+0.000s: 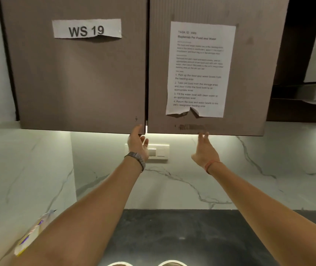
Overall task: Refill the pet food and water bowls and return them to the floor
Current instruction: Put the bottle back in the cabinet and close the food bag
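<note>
One head-worn wide-angle view only, tilted up and forward, close to two shut wall cupboard doors [76,73] filling the upper frame. Below them, marble wall [191,179] and dark counter [172,237] at the bottom edge. Both forearms reaching in from the lower corners toward the doors' bottom edge. No second view to overlap.

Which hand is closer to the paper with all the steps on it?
Right. The right hand reaches up just under the steps paper. The left hand is off to its left, at the gap between doors.
</note>
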